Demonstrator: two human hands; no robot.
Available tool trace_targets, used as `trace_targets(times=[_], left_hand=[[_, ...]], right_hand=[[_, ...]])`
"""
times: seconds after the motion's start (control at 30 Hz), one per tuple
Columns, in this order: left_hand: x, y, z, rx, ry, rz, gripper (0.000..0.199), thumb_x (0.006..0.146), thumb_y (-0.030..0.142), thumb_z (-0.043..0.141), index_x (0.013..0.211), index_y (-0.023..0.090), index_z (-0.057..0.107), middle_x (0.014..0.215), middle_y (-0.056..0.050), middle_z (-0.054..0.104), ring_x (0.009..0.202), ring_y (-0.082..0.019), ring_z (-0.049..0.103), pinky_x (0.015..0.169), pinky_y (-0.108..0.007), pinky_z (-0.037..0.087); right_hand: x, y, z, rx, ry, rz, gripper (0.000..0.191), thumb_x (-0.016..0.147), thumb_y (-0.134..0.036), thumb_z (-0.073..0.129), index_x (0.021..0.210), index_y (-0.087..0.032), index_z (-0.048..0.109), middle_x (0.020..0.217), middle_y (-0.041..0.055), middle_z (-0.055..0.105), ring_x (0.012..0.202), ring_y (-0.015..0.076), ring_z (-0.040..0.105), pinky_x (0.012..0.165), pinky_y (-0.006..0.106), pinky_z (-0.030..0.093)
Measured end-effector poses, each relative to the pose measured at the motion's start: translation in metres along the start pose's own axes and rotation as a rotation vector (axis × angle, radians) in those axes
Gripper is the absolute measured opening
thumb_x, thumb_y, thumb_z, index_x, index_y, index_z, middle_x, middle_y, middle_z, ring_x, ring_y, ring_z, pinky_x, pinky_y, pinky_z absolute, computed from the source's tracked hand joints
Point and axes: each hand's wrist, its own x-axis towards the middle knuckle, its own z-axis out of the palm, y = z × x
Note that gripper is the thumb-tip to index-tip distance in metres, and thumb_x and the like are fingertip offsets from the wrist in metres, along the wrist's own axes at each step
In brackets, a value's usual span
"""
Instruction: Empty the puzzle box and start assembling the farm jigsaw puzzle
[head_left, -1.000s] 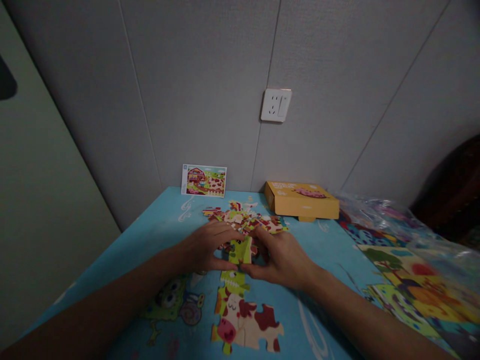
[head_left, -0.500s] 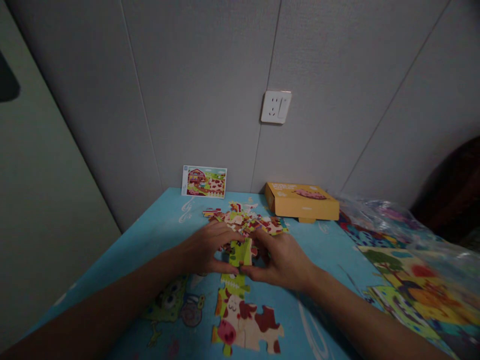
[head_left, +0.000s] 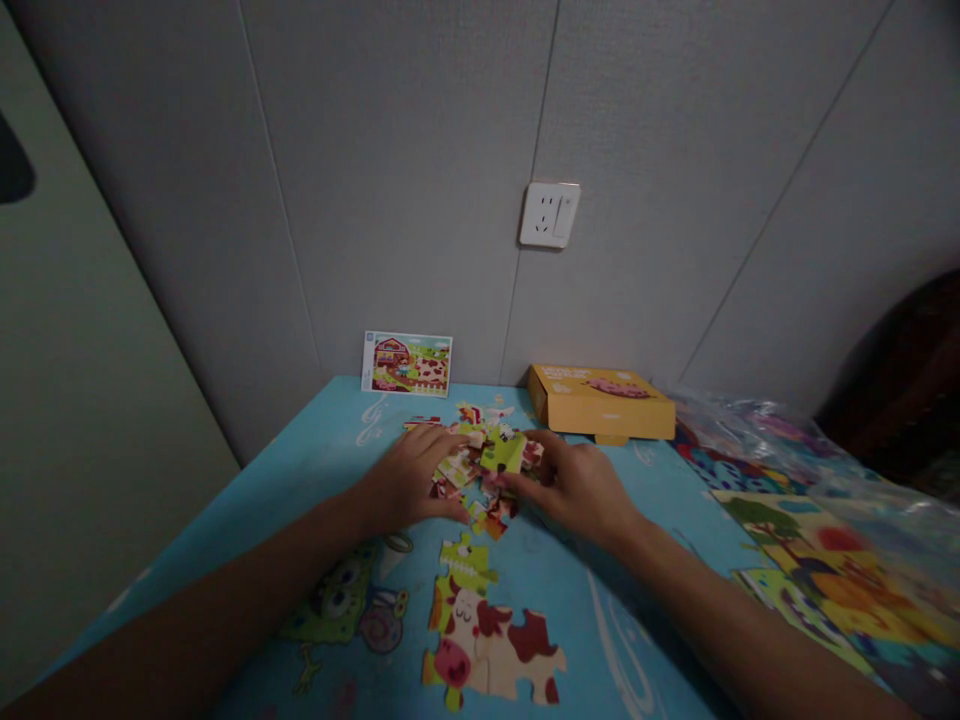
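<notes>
A green jigsaw piece (head_left: 501, 452) is pinched between the thumb and fingers of my right hand (head_left: 581, 487), above the loose puzzle pile. My left hand (head_left: 412, 478) rests at the pile's left side, thumb and fingers apart; no piece is clearly gripped in it. The pile of jigsaw pieces (head_left: 489, 520) lies between both hands, partly hidden by them. Nearer to me are joined pieces forming a cow (head_left: 491, 650), with a green fence piece (head_left: 465, 566) attached at their top.
A farm picture card (head_left: 409, 364) leans on the wall at the back. Right of it sits a yellow box (head_left: 606, 405). Clear plastic wrap (head_left: 772, 430) and colourful picture sheets (head_left: 832, 560) lie at the right. The blue tablecloth (head_left: 300, 480) has printed cartoon figures.
Both hands have moved away from the fence piece towards the pile and spread apart. The green jigsaw piece has moved up and away with my right hand.
</notes>
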Motion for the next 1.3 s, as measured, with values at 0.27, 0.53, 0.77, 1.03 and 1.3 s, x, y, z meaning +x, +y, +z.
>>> trace_targets(times=[0.27, 0.53, 0.77, 1.03, 1.3], left_hand=[[-0.003, -0.004, 0.001, 0.174, 0.014, -0.263, 0.075, 0.069, 0.064, 0.069, 0.129, 0.022, 0.053, 0.122, -0.012, 0.053, 0.114, -0.031, 0.046, 0.096, -0.048, 0.036], [-0.003, -0.003, 0.001, 0.227, -0.032, -0.302, 0.064, 0.076, 0.057, 0.065, 0.129, 0.023, 0.053, 0.123, -0.012, 0.052, 0.114, -0.031, 0.046, 0.096, -0.046, 0.035], [-0.002, 0.001, -0.001, 0.239, -0.02, -0.339, 0.051, 0.076, 0.057, 0.065, 0.109, 0.02, 0.059, 0.117, -0.011, 0.056, 0.111, -0.03, 0.047, 0.093, -0.045, 0.036], [0.0, 0.0, -0.006, 0.388, 0.022, -0.448, 0.023, 0.09, 0.037, 0.051, 0.097, 0.019, 0.064, 0.112, -0.012, 0.057, 0.108, -0.029, 0.048, 0.092, -0.046, 0.036], [-0.003, -0.001, -0.005, 0.443, -0.087, -0.477, 0.028, 0.09, 0.037, 0.05, 0.103, 0.019, 0.067, 0.116, -0.015, 0.057, 0.111, -0.032, 0.048, 0.091, -0.047, 0.036]], right_hand=[[0.011, 0.027, 0.005, -0.16, 0.035, 0.131, 0.057, 0.085, -0.062, 0.049, 0.113, -0.014, 0.065, 0.08, 0.0138, 0.071, 0.069, 0.0254, 0.064, 0.053, 0.03, 0.031], [0.009, 0.026, 0.009, -0.2, -0.062, 0.13, 0.044, 0.086, -0.056, 0.052, 0.099, -0.018, 0.071, 0.075, 0.0112, 0.07, 0.063, 0.0224, 0.062, 0.051, 0.029, 0.026], [0.006, 0.016, 0.006, -0.142, -0.061, 0.073, 0.033, 0.089, -0.042, 0.051, 0.108, -0.023, 0.07, 0.073, 0.0075, 0.071, 0.062, 0.0202, 0.062, 0.052, 0.028, 0.028], [0.0, 0.007, 0.006, -0.02, -0.112, -0.189, 0.026, 0.087, -0.028, 0.047, 0.084, -0.022, 0.072, 0.069, 0.0048, 0.069, 0.059, 0.0151, 0.056, 0.055, 0.029, 0.025], [0.0, 0.005, 0.006, -0.006, -0.13, -0.18, 0.024, 0.086, -0.028, 0.048, 0.08, -0.022, 0.07, 0.067, 0.0036, 0.068, 0.057, 0.0137, 0.053, 0.055, 0.03, 0.024]])
